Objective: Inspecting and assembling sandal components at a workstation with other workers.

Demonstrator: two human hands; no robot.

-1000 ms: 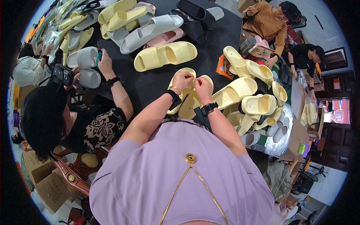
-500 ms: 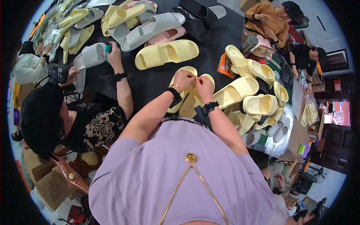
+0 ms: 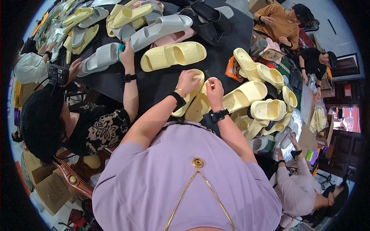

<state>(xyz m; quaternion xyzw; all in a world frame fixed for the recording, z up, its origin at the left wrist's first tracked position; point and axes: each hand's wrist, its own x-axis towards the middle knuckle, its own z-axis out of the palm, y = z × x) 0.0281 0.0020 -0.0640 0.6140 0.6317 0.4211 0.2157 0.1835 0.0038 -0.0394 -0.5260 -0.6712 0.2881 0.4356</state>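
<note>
A pair of pale yellow slippers stands in front of me on the dark table [image 3: 135,81]: the left slipper [image 3: 186,104] and the right slipper [image 3: 199,106]. My left hand [image 3: 187,80] is closed over the toe end of the left one, fingertips pinched. Beside it, my right hand [image 3: 214,91] is closed in a pinch at the toe end of the right one. A small dark strip [image 3: 207,73] shows between the two hands; whether either holds it, I cannot tell. Another yellow slipper pair [image 3: 174,56] lies just beyond my hands.
Several yellow slippers [image 3: 246,94] are heaped on my right, near an orange packet [image 3: 233,70]. At left a co-worker's hand [image 3: 127,57] holds teal-handled scissors [image 3: 121,52] by a grey slipper [image 3: 106,55]. Black slippers [image 3: 210,25] lie at the back.
My hands have moved slightly apart, and the dark strip now shows between them. The left co-worker's scissors and grey slipper shifted right. At lower right, a person's arms now reach toward grey slippers.
</note>
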